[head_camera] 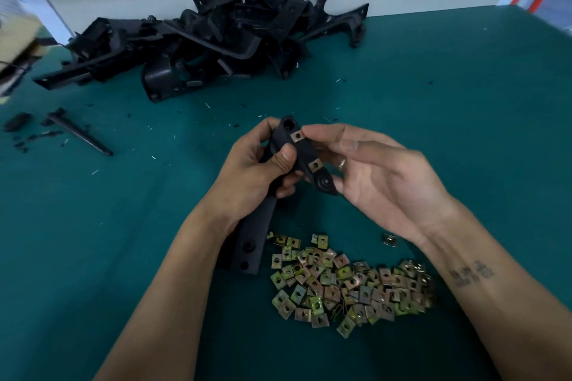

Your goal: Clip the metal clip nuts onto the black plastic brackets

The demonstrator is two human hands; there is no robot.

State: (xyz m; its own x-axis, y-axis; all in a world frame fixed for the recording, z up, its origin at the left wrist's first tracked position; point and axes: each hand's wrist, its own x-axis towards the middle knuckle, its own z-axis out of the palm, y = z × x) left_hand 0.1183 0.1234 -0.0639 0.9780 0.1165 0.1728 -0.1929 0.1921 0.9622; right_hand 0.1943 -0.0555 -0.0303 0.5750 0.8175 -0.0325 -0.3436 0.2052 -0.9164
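Note:
My left hand [253, 170] grips a long black plastic bracket [257, 235] around its middle, thumb across the front. Two metal clip nuts sit on the bracket's right edge: an upper clip nut [297, 135] and a lower clip nut [315, 165]. My right hand [380, 176] is beside the bracket, palm up. Its fingertips touch the edge at the upper clip nut, and its lower fingers lie by the bracket's round end. A pile of loose clip nuts [349, 284] lies on the green table below my hands.
A heap of black brackets [216, 34] sits at the back against the white wall. Small black broken pieces [77, 133] lie at the left. One stray clip nut [389, 239] rests right of the pile. The green table [464, 102] stretches to the right.

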